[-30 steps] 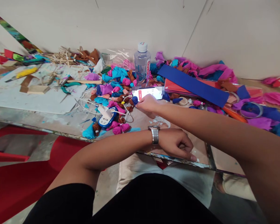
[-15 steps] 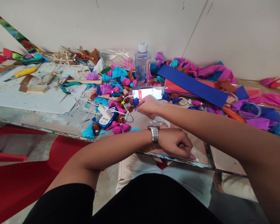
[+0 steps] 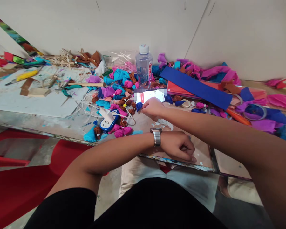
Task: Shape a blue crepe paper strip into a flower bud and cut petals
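"What is the tabletop (image 3: 202,154) carrying?"

"A long blue strip (image 3: 196,88) is lying toward the back right."

"Hands?"

"The left hand (image 3: 177,144) is resting at the near edge, its fingers curling into a loose fist. The right hand (image 3: 154,107) is partly covering a lit phone (image 3: 158,94), its fingers pinching a dark-blue bundle (image 3: 139,106)."

"Bundle's position?"

"It is sitting just beside the phone's near left corner."
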`<state>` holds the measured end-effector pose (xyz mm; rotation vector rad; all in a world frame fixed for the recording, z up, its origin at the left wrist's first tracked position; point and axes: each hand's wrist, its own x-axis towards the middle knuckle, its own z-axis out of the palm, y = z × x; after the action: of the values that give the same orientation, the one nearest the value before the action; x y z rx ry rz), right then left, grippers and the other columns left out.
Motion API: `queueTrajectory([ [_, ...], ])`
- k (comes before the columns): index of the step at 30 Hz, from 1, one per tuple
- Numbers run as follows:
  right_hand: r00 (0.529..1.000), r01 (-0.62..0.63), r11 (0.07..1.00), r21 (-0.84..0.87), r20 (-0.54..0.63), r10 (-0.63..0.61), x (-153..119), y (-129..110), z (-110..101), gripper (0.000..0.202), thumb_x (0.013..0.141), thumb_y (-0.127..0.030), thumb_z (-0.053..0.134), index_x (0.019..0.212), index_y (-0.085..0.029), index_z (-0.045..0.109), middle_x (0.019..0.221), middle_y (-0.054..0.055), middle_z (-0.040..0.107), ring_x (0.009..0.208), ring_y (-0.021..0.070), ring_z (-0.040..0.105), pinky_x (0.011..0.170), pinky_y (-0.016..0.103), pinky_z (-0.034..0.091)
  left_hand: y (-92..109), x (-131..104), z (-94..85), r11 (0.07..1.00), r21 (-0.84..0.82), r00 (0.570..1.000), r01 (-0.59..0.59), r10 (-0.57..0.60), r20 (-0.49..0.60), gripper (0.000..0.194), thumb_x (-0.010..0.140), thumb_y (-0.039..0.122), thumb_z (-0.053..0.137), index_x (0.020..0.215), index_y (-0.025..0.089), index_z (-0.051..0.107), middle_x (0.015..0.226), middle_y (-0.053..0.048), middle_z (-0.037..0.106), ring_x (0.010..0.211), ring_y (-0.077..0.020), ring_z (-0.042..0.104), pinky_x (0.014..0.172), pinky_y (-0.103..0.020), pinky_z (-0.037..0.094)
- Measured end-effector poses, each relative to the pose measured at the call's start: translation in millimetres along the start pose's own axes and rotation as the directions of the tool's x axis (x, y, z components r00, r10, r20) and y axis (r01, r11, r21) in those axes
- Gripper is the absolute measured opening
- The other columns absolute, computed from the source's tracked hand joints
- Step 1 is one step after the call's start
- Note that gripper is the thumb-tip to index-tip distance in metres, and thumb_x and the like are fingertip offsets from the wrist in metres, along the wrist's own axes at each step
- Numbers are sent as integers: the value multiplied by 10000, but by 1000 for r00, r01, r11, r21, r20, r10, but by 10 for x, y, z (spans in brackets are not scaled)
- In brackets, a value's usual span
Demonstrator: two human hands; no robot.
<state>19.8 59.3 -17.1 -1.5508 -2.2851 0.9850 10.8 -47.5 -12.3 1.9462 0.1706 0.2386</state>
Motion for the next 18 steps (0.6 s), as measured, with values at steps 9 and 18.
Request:
queueTrajectory([
  [9, 1000, 18, 1000, -14, -15, -18, -18, 90, -11, 186, 707, -186, 758, 855, -181, 870, 736, 29, 769, 682, 154, 651, 598, 247, 429, 28, 13, -15, 1000, 26, 1000, -15, 14, 11, 400, 918, 416, 662, 628, 176, 529, 562, 51, 470, 533, -83, 379, 582, -272, 306],
  [18, 979, 189, 981, -41, -72, -192, -420, 247, -640, 191, 878, -285, 757, 1011, -168, 831, 780, 22, 727, 687, 136, 583, 670, 268, 388, 36, 10, -40, 999, 46, 1000, 15, -15, -1, 387, 875, 401, 713, 616, 179, 531, 557, 46, 495, 548, -90, 374, 588, -274, 292],
])
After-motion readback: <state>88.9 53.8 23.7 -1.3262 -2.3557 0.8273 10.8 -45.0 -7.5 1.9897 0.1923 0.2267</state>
